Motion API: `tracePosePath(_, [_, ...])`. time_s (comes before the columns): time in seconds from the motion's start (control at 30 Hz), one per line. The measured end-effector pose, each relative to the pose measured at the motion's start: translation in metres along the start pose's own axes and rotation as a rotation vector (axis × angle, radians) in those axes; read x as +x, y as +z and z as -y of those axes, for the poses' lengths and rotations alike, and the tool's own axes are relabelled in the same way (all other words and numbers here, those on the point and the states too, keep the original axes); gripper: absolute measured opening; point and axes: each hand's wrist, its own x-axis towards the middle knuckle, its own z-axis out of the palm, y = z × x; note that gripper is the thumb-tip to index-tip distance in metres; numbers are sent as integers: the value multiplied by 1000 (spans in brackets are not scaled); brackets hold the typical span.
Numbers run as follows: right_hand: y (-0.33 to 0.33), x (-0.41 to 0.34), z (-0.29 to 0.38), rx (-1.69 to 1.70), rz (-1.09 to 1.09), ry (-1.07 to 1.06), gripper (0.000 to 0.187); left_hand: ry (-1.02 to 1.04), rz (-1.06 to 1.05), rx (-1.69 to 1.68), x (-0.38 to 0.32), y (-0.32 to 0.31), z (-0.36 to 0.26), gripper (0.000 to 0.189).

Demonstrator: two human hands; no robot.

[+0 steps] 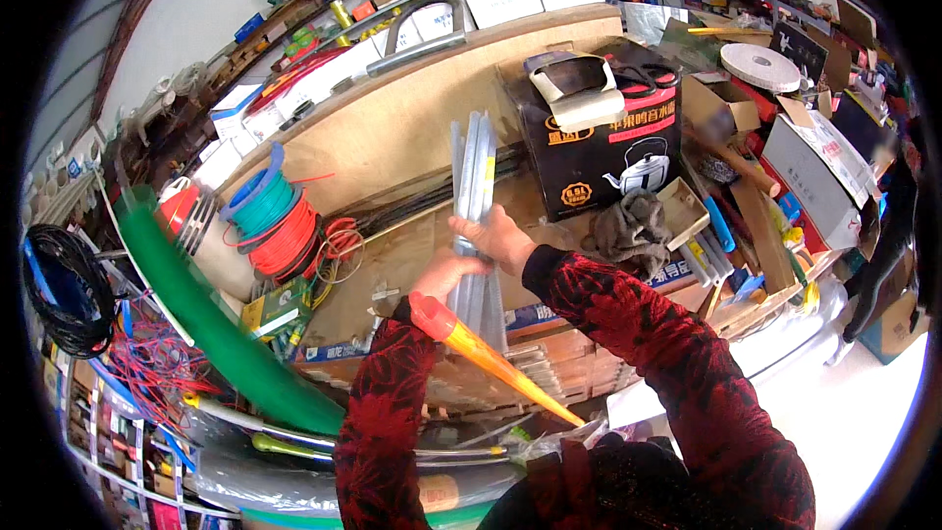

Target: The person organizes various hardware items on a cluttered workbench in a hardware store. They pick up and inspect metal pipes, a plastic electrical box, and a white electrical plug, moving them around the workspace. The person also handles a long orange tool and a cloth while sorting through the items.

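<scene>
Both hands grip one bundle of long, slim, grey-silver pieces in clear plastic sleeves (475, 169), held roughly lengthwise away from my body over the bench. My right hand (500, 235) closes around the middle, its thumb across the front. Just below it, my left hand (445, 272) holds the bundle from the left side, fingers partly hidden. A yellow label shows on one sleeve. Near my left wrist, a long orange tapered object with a red end (508, 364) slants down to the right. Similar sleeved pieces (706, 258) lie at the bench's right.
A black kettle box (596, 154) stands ahead, with an opened carton (574, 85) and scissors (647, 77) on top. A grey rag (633, 232) lies before it. Teal and red wire spools (276, 224) stand left, beside a bent green tube (213, 331). Crowded cartons (817, 169) fill the right.
</scene>
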Motion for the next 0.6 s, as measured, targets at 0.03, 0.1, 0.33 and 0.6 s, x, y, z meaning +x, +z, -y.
tracePosePath(0.03, [4, -1, -3, 65, 11, 29, 75, -71, 2, -10, -1, -3, 1, 23])
tracePosePath(0.1, [0, -11, 1, 69, 32, 96, 65, -126, -7, 34, 1, -4, 4, 24])
tracePosePath(0.33, [3, 2, -36, -84, 67, 151, 50, -166, 37, 108, 26, -10, 34, 30])
tracePosePath(0.6, [-62, -7, -31, -1078, 127, -391, 23, -185, -42, 676, 30, 0, 18, 40])
